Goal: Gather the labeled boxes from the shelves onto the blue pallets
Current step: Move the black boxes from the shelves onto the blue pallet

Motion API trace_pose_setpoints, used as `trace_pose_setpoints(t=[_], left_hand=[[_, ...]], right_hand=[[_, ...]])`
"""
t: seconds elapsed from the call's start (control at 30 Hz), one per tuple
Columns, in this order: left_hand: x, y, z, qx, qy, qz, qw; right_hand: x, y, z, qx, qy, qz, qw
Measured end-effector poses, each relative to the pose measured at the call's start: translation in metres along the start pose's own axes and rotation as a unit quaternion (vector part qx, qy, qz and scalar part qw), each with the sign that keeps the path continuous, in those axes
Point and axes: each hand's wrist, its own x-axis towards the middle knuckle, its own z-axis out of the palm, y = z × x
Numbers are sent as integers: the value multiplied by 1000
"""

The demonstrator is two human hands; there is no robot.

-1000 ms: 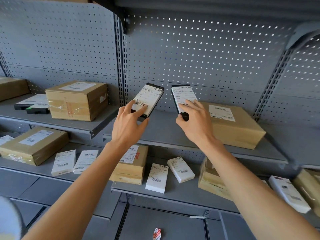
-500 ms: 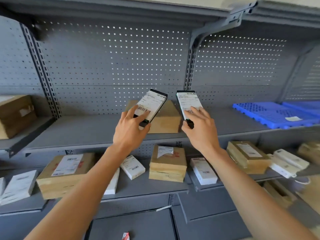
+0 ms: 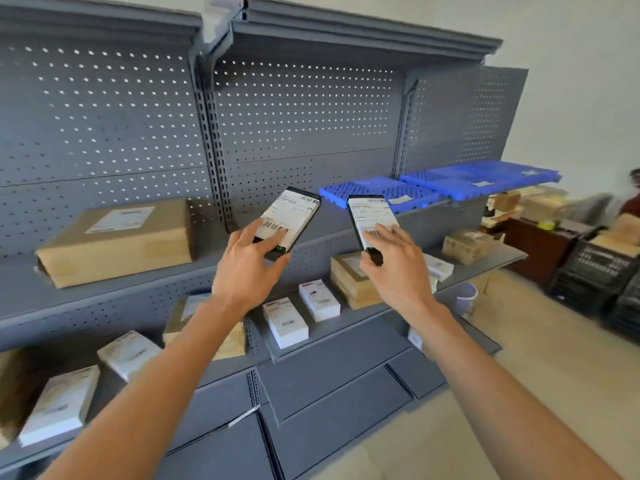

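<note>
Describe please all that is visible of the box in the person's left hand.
The black box is slim and flat, with a white shipping label bearing barcodes over most of its top face. The left hand grips its near end, fingers on the label, thumb at the side edge. It is held in the air, tilted with its far end up, before the grey shelf, apart from the other held box.

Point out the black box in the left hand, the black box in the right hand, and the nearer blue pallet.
left-hand black box [image 3: 289,216], head view, on its white label
right-hand black box [image 3: 371,216], head view, on its label
nearer blue pallet [image 3: 367,192], head view, on its slatted top
</note>
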Motion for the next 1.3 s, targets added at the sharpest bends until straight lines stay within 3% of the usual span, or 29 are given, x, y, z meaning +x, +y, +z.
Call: trace_pose_setpoints(t=[0.43,0.87,1.3], left_hand=[[62,106,91,-58,-37,67,995],[184,89,189,-93,-45,44,994],[273,76,242,-103,-75,26,992]], right_hand=[[10,119,-42,-29,-30,84,996],[120,177,26,-69,-64,81,992],[206,213,77,-48,-79,82,992]])
